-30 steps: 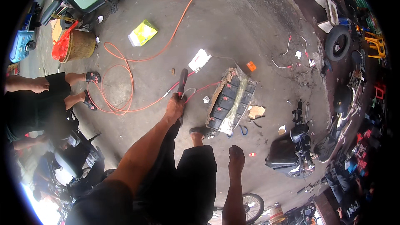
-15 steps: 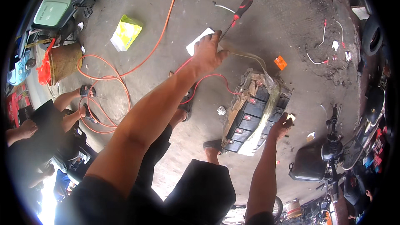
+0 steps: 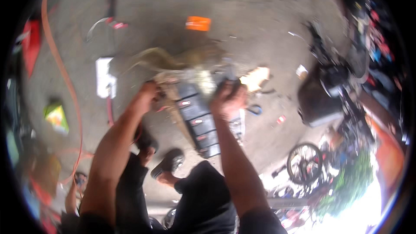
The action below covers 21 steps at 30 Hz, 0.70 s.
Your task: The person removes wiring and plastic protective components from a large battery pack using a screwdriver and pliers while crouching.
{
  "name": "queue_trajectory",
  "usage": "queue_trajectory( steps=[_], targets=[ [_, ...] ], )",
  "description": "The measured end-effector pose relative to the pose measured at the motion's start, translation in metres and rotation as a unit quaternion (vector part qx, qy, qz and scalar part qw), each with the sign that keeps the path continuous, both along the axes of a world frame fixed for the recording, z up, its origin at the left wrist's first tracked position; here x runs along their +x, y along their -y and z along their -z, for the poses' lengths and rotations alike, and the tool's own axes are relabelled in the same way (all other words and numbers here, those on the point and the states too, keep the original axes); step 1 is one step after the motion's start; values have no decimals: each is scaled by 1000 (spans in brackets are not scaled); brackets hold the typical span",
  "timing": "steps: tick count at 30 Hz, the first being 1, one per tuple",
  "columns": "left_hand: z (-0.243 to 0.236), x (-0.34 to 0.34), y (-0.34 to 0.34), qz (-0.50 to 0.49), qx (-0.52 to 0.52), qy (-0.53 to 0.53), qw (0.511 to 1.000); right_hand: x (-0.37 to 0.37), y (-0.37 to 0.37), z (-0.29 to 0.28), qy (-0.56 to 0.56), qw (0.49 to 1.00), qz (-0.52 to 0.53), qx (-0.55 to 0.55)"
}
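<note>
A long battery pack [image 3: 199, 123] lies on the floor before me: black cells with red terminals, brown cardboard along its side. Whitish clear tape [image 3: 205, 82] covers part of its top, and a loose strip trails off its far end. My left hand [image 3: 149, 95] is at the pack's far left corner, its fingers curled in; blur hides what they hold. My right hand [image 3: 229, 102] reaches over the pack's right side, fingers smeared by motion. Right beside it shows a pale cream piece [image 3: 256, 78]. A red wire [image 3: 110, 112] runs near a white card [image 3: 104, 78] on the left.
A screwdriver [image 3: 112, 4] lies at the far left, an orange packet [image 3: 198, 23] beyond the pack. An orange hose [image 3: 65, 73] and a yellow-green box [image 3: 56, 118] are farther left. A motorbike [image 3: 323, 91] stands at the right. A blue-edged loop [image 3: 255, 110] lies right of the pack.
The view has swung to the right and blurred. My left hand has come from the white card to the pack's corner. My right hand has moved from the pack's outer side to over it.
</note>
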State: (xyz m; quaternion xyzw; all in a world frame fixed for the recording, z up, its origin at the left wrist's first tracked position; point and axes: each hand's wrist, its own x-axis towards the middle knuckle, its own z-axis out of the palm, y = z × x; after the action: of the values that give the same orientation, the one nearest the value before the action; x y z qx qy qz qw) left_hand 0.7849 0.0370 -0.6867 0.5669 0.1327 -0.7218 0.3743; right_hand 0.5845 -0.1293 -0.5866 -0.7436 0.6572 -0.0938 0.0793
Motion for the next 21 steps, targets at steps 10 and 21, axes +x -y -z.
queue_trajectory(
  steps=[10, 21],
  targets=[
    [93, 66, -14, -22, -129, 75, 989, 1, 6, -34, 118, 980, 38, 157],
    [7, -70, 142, 45, -302, 63, 950, 16, -1, -33, 192, 977, 36, 81]
  ],
)
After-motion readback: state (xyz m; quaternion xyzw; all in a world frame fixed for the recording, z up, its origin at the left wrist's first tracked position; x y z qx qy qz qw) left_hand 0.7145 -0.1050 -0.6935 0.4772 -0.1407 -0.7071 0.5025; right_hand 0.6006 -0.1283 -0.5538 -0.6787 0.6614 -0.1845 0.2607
